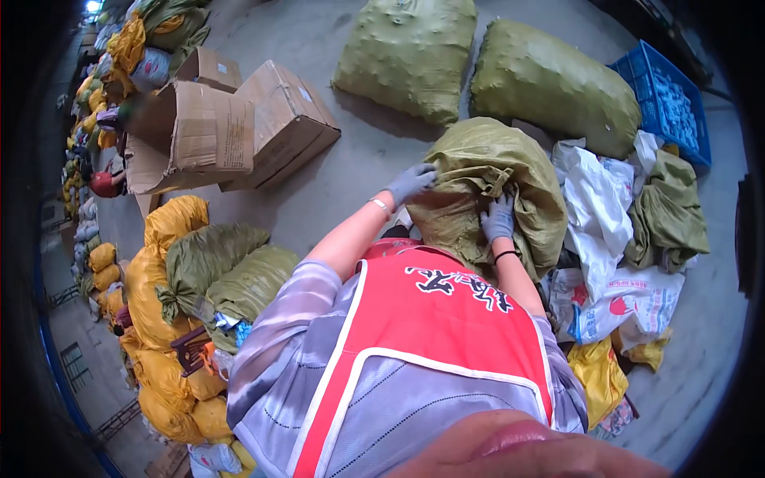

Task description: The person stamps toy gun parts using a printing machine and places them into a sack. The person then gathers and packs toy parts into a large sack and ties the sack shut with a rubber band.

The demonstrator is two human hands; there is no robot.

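Centre frame: my left hand (411, 182), gloved and arm outstretched, clutches the upper left edge of the green sack (486, 195). My right hand (499, 218), elbow bent, bunches that sack's gathered neck in a fist. Upper left: open brown boxes (231, 119). Upper right: blue crate (661, 99). Right: white bags (606, 231). Lower left: yellow sacks (159, 319).

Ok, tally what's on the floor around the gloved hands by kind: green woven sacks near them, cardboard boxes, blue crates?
Full green woven sacks beyond the hands: 2
Green woven sack gripped by both gloved hands: 1
Brown cardboard boxes: 3
Blue plastic crate: 1
Total: 7
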